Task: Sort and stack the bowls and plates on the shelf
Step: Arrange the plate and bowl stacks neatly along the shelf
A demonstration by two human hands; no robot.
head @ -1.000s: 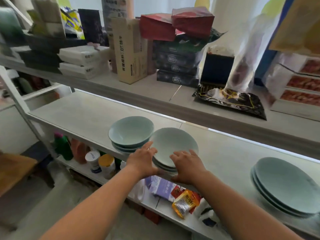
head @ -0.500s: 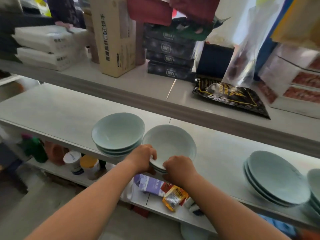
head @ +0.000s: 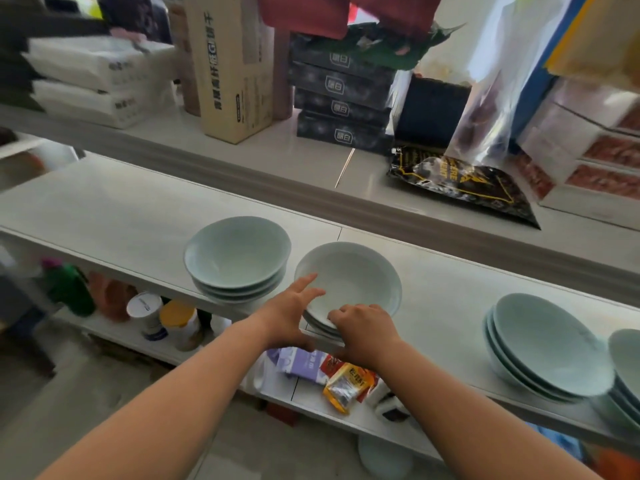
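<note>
Pale green dishes stand on the middle shelf (head: pixel 104 209). A stack of three deep bowls (head: pixel 237 251) is at the left. Beside it sits a stack of shallower bowls (head: pixel 349 275), near the shelf's front edge. My left hand (head: pixel 291 313) is at this stack's near left rim, its fingers straight and spread. My right hand (head: pixel 363 330) has its fingers curled over the near rim of the same stack. A stack of wide plates (head: pixel 547 341) lies to the right, and another stack (head: pixel 627 358) is cut off by the right edge of the view.
The upper shelf carries a cardboard box (head: pixel 235 64), dark flat boxes (head: pixel 341 95), white packs (head: pixel 97 77) and a black bag (head: pixel 460 181). The lower shelf holds cans (head: pixel 180 323), bottles and snack packets (head: pixel 346 386). Bare shelf surface lies left of the bowls.
My left hand has uncurled from the stack's rim, and its fingers now stretch out. My right hand stays curled on the near rim. The view has shifted slightly.
</note>
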